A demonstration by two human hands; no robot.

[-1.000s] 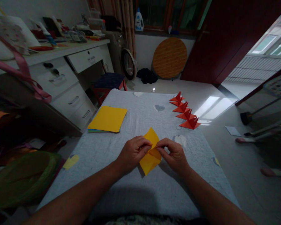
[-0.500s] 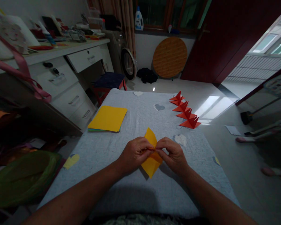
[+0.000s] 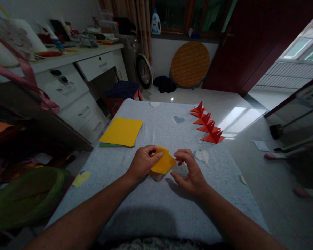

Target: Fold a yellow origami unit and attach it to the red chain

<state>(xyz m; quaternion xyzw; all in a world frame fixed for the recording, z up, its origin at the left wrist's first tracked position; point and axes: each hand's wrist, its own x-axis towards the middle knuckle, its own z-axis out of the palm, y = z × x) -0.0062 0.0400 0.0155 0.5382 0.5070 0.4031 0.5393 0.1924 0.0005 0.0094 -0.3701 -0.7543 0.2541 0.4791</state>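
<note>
Head view, looking down over a table draped in a pale grey cloth (image 3: 151,208) printed with small hearts. At centre, left hand (image 3: 142,163) closed on a folded yellow paper (image 3: 163,163), thumb laid across its top and fingers curled beneath, lifting the piece slightly clear of the cloth with a faint shadow under it. Right hand (image 3: 190,172) just beside the paper's right corner, fingers loosely spread and curved, holding nothing; fingertip contact with the paper's edge impossible to tell. Both bare forearms reaching in from the bottom of the frame.

Further up the cloth on the left, a flat stack of yellow sheets (image 3: 121,131), a thin green edge showing at its lower side, lying near the table's left border and well apart from the hands. Along the right border, a row of red folded pieces (image 3: 207,125), pointed tips up, overlapping one after another toward the far end.

Beyond the table, a white desk with drawers (image 3: 75,83) at left, its top crowded with clutter. A red stool with dark seat (image 3: 121,92) between desk and table. Against the far wall, a round wooden board (image 3: 190,64) leaning upright, and on the sill above, a white detergent bottle (image 3: 155,21). Glossy floor at right catching window light.
</note>
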